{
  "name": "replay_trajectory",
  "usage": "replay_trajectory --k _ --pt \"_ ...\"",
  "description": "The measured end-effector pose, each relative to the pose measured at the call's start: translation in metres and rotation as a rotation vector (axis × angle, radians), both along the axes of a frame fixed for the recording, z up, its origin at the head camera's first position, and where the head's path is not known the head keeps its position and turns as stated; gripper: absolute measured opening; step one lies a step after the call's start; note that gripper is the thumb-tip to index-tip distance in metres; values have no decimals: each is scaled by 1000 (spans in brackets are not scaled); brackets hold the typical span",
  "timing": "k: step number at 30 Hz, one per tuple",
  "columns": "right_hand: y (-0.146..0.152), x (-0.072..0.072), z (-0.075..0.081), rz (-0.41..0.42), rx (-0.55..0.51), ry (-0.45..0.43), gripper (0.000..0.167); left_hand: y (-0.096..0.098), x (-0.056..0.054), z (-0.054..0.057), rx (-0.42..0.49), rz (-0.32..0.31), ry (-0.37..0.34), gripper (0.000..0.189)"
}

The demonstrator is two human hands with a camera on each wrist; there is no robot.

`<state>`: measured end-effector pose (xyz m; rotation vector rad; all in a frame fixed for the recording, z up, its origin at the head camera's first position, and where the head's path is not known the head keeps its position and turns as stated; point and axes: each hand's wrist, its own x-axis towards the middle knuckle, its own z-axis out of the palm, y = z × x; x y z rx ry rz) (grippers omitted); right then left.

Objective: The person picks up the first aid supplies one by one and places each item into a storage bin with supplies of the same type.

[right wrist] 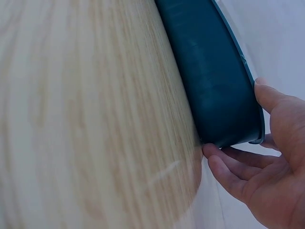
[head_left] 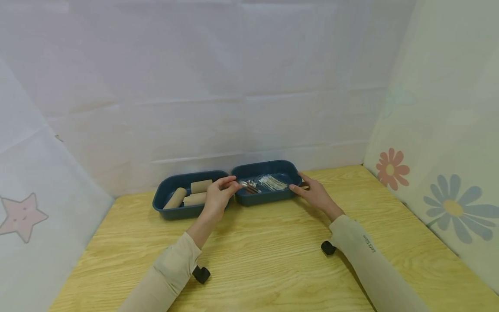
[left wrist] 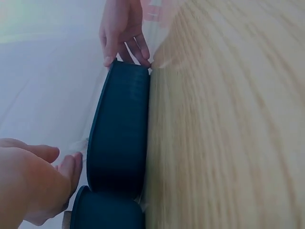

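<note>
Two dark blue oval trays stand end to end by the back wall. In the right tray [head_left: 267, 199] lie several thin white sticks [head_left: 273, 183] and several brown pieces [head_left: 251, 189] among clear plastic. My right hand [head_left: 315, 197] grips this tray's right end, thumb on the rim and fingers low against the end wall, as the right wrist view shows. Over the adjoining ends is my left hand [head_left: 218, 195], its fingertips at a bit of clear plastic [left wrist: 82, 144] near the rim, which it appears to pinch. Three tan rolls [head_left: 176, 198] lie in the left tray [head_left: 177, 213], partly behind that hand.
A wood-grain table [head_left: 253, 260] carries both trays. White cloth [head_left: 195, 86] hangs behind, and printed cloth panels with a star [head_left: 24, 216] and flowers [head_left: 452, 208] flank the table. A small black device [head_left: 202, 274] is under each forearm.
</note>
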<state>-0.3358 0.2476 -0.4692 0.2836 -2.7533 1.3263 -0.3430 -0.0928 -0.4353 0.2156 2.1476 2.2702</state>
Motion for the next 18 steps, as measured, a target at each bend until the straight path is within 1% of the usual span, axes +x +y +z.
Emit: replay_trajectory --k 2,5,8,9,11,14,16,18 --pt "-1 0 0 3 -4 -2 86 -2 1 2 -2 -19 -1 36" --pt "-4 -3 1 7 -10 -1 86 -6 1 5 23 -50 -6 37" --pt "-6 -4 2 14 -8 1 86 -10 2 8 30 -64 -6 36" --pt "-6 -4 2 13 -6 0 87 -11 2 8 14 -65 -3 35" --pt "-5 -2 4 20 1 -12 87 -11 3 9 -75 -61 21 34" --pt "-2 1 9 38 24 -35 88 -10 6 11 -266 -43 88 34" --pt "1 6 15 31 34 -55 90 -10 9 13 -411 -41 164 36" --pt "3 11 23 13 47 -56 92 -11 12 20 -540 -61 248 41"
